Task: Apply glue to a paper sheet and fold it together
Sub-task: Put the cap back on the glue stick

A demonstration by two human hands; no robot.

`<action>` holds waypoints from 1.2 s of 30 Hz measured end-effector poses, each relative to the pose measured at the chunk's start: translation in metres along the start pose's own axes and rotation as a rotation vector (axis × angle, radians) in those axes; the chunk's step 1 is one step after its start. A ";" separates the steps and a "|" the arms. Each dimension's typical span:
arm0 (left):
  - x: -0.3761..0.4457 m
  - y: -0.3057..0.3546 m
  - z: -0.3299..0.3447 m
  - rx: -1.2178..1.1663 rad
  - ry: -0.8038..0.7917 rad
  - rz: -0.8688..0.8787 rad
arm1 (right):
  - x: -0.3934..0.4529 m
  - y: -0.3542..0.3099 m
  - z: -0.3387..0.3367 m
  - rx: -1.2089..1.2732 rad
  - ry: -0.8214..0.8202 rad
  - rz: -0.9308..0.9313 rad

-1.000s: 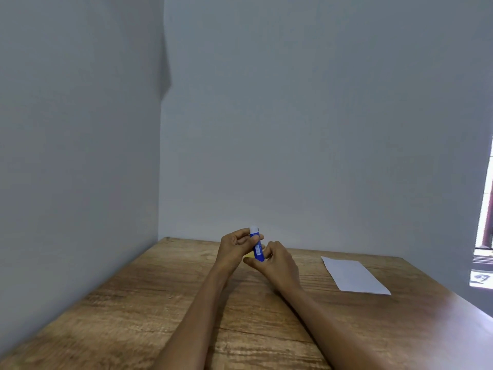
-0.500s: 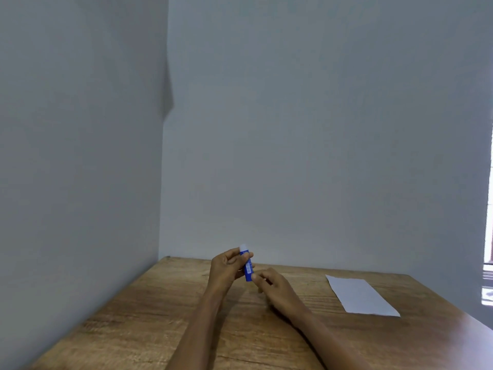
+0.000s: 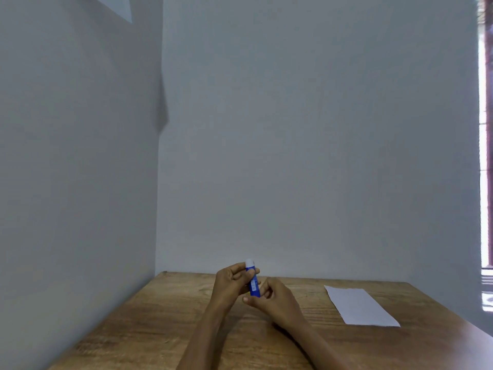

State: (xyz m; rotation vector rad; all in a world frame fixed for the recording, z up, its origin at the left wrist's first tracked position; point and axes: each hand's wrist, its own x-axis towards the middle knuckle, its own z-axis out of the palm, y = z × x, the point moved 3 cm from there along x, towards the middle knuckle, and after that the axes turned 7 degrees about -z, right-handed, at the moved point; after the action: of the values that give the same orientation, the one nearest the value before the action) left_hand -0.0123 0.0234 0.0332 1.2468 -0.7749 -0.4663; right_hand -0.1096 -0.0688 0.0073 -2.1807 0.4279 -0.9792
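A blue glue stick (image 3: 254,284) with a white tip stands nearly upright above the wooden table (image 3: 165,324). My left hand (image 3: 232,285) grips its upper part, fingers and thumb curled round it just below the white tip. My right hand (image 3: 274,301) pinches its lower end, thumb and fingers wrapped at the base. A white paper sheet (image 3: 358,307) lies flat on the table to the right of both hands, apart from them.
Grey walls close off the table at the back and on the left. A bright window strip (image 3: 486,182) runs down the right edge. A pale sheet (image 3: 117,6) hangs on the left wall at the top.
The view has tilted upward, so hands and table sit lower in the frame. Both hands stay on the glue stick, with the right hand's fingers shifting at its base.
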 end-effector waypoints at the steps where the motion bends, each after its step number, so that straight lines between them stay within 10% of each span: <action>1: 0.000 0.000 -0.001 -0.007 0.007 0.007 | 0.000 -0.001 0.001 0.021 -0.022 -0.002; 12: -0.002 0.008 -0.021 0.026 0.340 0.103 | 0.029 0.014 -0.002 -0.275 -0.158 0.069; 26: 0.007 -0.003 -0.019 0.111 0.284 0.031 | 0.063 0.005 0.042 -0.627 -0.146 0.068; 30: 0.005 -0.002 -0.019 0.126 0.274 0.032 | 0.061 0.001 0.028 -0.381 -0.008 0.100; 36: -0.002 0.002 -0.011 0.183 0.232 0.058 | 0.053 -0.028 0.002 0.621 0.222 0.130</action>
State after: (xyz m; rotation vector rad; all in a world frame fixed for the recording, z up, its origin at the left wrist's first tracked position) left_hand -0.0060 0.0329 0.0334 1.4159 -0.6644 -0.2009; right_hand -0.0724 -0.0766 0.0539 -1.4797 0.3080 -1.1077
